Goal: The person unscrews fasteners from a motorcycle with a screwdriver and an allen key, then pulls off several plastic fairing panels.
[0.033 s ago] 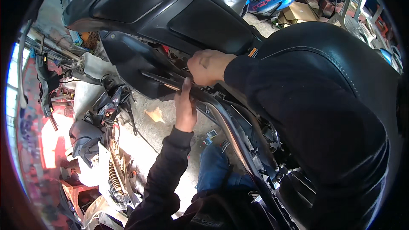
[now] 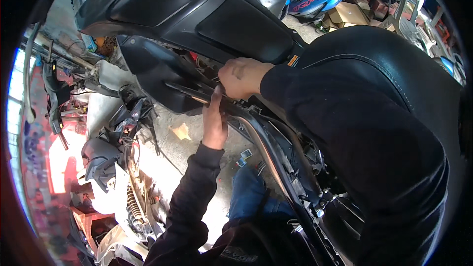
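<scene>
Leaning over a partly stripped black scooter or motorcycle, a person works with two bare hands. Far left, a black handlebar-like part (image 2: 55, 86) stands amid loose pieces. Near left, a coil-spring shock absorber (image 2: 133, 204) lies among pale and dark scrap. A dry leaf (image 2: 181, 132) rests on the concrete floor (image 2: 165, 118), right of the clutter.

Left of centre, the left hand (image 2: 215, 128) reaches up from the near side, its thumb across a long dark rail (image 2: 270, 157). Its fingers are hidden beneath, but the grip appears to be around the rail, which curves from the centre toward the near right. Just right, the right hand (image 2: 241, 76) is curled, knuckles up, below the far black body panel (image 2: 246, 29); its fingertips are hidden, so I cannot tell what that grip holds.

Farther right, a cardboard box (image 2: 347, 16) sits beyond the rounded black seat (image 2: 367, 42), and the right sleeve crosses in front of the seat.

The step in hand looks like fitting or freeing something where rail and panel meet. The next move probably calls for a steady left hand and careful right-hand fingerwork in that narrow gap.
</scene>
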`<state>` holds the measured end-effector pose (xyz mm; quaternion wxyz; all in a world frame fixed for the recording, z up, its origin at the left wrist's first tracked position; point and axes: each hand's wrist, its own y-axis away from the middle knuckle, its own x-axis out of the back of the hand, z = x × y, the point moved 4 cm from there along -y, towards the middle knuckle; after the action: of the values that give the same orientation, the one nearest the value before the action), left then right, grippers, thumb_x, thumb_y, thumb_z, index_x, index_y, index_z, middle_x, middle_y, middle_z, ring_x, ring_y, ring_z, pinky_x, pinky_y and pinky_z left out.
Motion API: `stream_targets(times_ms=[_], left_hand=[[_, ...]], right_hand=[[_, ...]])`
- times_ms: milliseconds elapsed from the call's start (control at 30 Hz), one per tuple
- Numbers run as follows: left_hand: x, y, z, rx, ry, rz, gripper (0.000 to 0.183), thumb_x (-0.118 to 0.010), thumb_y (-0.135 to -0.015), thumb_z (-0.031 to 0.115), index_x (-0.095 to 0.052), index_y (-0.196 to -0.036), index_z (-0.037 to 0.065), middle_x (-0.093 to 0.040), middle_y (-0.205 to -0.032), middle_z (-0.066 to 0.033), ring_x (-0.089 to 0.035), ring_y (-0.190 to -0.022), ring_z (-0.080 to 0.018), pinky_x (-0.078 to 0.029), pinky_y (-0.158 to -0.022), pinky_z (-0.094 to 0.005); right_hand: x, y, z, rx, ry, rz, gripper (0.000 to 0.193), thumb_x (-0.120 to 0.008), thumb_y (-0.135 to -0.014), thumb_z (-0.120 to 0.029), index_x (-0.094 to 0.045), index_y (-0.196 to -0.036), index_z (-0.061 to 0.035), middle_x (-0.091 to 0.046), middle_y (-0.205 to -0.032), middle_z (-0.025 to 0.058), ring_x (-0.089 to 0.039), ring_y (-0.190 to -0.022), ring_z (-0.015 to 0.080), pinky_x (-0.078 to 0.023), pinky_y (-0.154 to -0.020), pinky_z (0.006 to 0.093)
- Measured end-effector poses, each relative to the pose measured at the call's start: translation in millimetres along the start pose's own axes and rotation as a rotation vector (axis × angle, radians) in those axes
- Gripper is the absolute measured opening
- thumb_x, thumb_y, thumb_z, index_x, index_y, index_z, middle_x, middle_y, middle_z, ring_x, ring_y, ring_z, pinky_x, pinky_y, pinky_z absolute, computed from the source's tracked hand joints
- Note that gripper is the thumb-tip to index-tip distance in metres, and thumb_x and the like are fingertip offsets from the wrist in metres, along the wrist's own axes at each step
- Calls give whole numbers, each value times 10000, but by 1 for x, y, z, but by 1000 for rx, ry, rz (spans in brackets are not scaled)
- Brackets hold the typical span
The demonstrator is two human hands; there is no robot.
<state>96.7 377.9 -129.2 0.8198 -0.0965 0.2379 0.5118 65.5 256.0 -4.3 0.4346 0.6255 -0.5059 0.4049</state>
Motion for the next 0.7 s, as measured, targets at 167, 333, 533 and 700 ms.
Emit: stream_targets(times_ms=[167,333,533,700], left_hand=[[10,-8,2,261,-25,-65,108,-582,-866,168,-592,-956,110,-601,-907,-8,-569,-862,-147,-446,-782,-306],[15,-1,6,327,2,-59,127,-594,-834,159,-588,-950,108,-608,-915,-19,-560,-836,-155,-426,-765,-291],[36,11,4,409,82,-31,190,-613,-811,190,-583,-977,103,-626,-950,-33,-578,-884,-162,-434,-825,-315],[25,11,11,392,130,-10,151,-674,-788,156,-576,-895,118,-597,-864,-9,-563,-838,-149,-426,-837,-309]], right_hand=[[8,-10,1,22,84,-135,320,-609,-780,-203,-682,-994,23,-653,-1033,233,-627,-1012,337,-493,-874,391],[12,-2,6,94,185,-51,332,-670,-754,-200,-683,-1031,-18,-667,-1047,185,-626,-1037,315,-507,-858,398],[7,-5,-2,186,336,-10,265,-693,-725,-163,-708,-975,-78,-686,-1020,114,-643,-999,287,-526,-815,390],[8,-7,0,167,320,-1,239,-700,-725,-164,-719,-951,-90,-699,-960,101,-661,-946,287,-538,-768,386]])
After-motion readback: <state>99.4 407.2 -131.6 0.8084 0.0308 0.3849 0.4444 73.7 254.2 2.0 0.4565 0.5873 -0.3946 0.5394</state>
